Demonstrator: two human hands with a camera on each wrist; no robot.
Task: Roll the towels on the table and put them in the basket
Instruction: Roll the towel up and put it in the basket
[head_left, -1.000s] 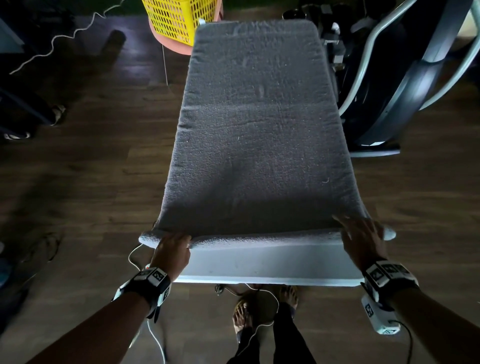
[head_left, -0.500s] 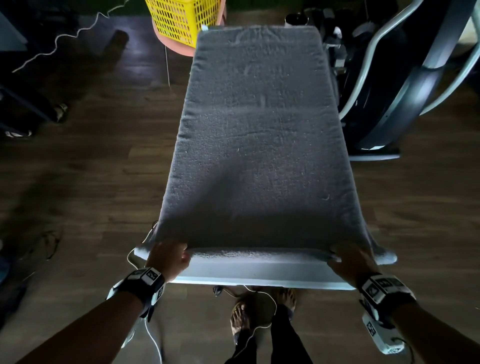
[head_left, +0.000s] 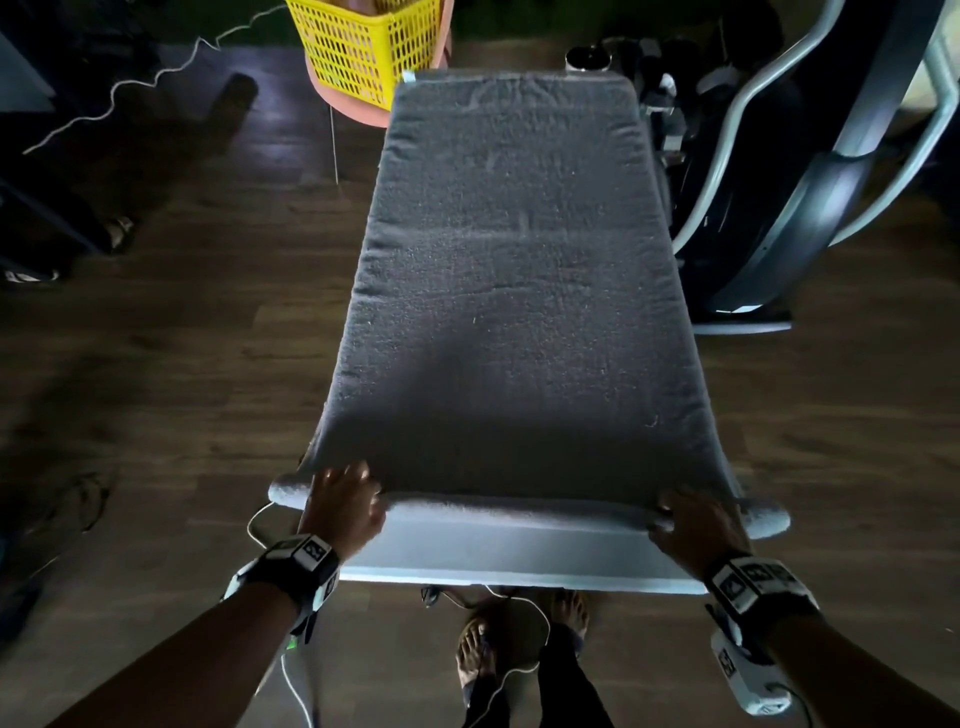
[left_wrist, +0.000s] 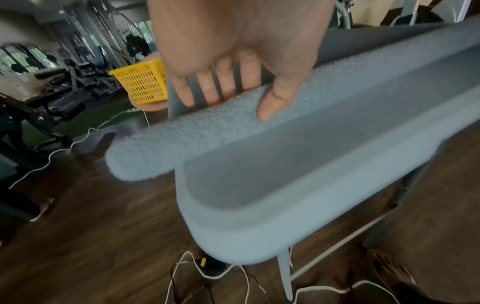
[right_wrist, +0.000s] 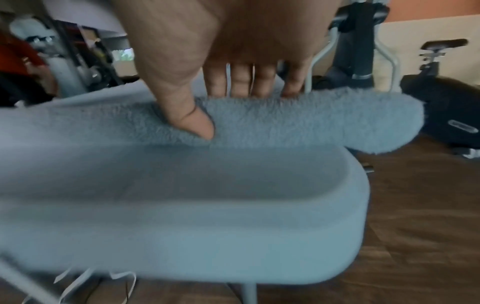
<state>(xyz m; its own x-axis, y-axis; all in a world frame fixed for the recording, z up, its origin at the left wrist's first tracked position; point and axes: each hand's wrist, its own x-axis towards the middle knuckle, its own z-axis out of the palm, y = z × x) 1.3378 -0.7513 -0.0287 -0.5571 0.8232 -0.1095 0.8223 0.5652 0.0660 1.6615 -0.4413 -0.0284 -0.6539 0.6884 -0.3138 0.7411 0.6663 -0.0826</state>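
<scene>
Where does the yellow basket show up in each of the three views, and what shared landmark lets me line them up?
Head: yellow basket at the top edge, left of centre, beyond the table's far left corner.
Left wrist: yellow basket at middle left, just left of the left hand.
Right wrist: not in it.
Shared landmark: the rolled near edge of the grey towel, on the table, seen in all three.

Nubbly grey terry-cloth towel (head_left: 519, 291) over a smooth matt plastic desk (head_left: 519, 551), perforated yellow plastic basket (head_left: 363, 47) behind, dark wood-grain floor (head_left: 182, 364) with a faint sheen.
</scene>
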